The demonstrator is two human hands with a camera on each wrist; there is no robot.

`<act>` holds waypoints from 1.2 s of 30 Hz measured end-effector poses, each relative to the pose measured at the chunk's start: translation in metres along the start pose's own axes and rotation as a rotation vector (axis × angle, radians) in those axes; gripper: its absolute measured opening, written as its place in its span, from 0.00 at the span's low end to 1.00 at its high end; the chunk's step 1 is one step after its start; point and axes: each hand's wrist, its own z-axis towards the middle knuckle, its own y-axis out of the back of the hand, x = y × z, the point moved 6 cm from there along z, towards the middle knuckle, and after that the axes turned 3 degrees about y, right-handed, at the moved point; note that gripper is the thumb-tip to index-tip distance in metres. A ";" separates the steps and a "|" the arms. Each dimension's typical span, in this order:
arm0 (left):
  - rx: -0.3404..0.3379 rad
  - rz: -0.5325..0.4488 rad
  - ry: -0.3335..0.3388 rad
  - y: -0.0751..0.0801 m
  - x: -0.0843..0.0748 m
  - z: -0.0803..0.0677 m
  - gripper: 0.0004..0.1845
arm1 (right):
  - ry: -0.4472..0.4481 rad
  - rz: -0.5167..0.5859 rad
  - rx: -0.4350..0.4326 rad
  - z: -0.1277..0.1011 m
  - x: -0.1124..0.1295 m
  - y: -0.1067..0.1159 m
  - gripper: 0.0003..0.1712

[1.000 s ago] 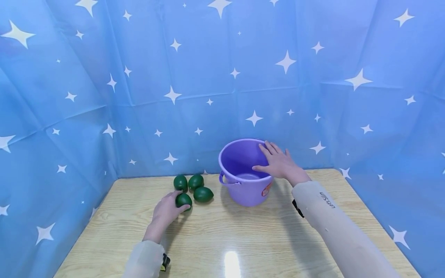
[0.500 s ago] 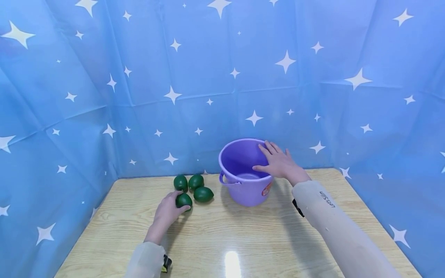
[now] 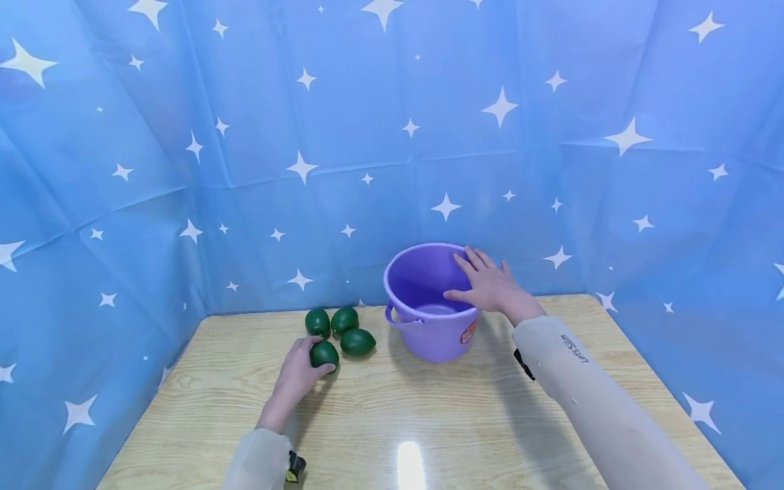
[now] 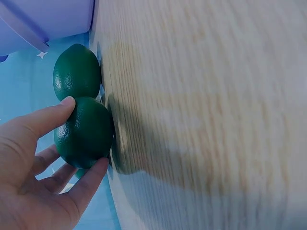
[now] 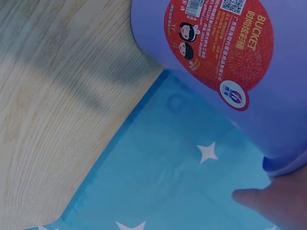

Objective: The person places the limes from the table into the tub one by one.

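My left hand (image 3: 297, 367) holds a dark green lime (image 3: 324, 353) between thumb and fingertips on the wooden table. In the left wrist view the thumb touches the upper side of this lime (image 4: 85, 133) and the fingers its lower side; another lime (image 4: 76, 72) lies right beyond it. Three more limes (image 3: 358, 342) are grouped behind the held one. My right hand (image 3: 493, 289) rests on the right rim of an upright purple bucket (image 3: 431, 340), its fingers spread and fairly straight, thumb over the opening. The right wrist view shows mostly the bucket's red label (image 5: 220, 43) and one finger near the rim.
The light wooden table (image 3: 380, 415) spans the front. A blue star-patterned cloth (image 3: 367, 136) hangs behind the table and along both sides. The bucket's handle (image 3: 401, 320) hangs down at its left.
The view has shifted very slightly. Both hands, the limes and the bucket keep their places.
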 end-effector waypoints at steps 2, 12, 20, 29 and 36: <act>-0.003 -0.012 0.003 0.000 0.000 0.000 0.34 | 0.000 -0.004 0.001 0.000 0.000 0.000 0.54; -0.015 -0.073 0.041 0.000 0.004 -0.003 0.34 | -0.003 0.003 -0.007 0.001 -0.001 -0.002 0.53; -0.033 -0.092 0.034 0.002 0.004 -0.003 0.33 | -0.006 0.001 0.002 0.001 -0.001 -0.001 0.52; -0.044 -0.109 0.030 0.002 0.004 -0.005 0.33 | -0.011 0.000 0.003 0.000 0.000 0.000 0.52; -0.057 -0.119 0.032 0.004 0.004 -0.006 0.33 | -0.011 0.015 -0.007 -0.001 0.001 0.000 0.52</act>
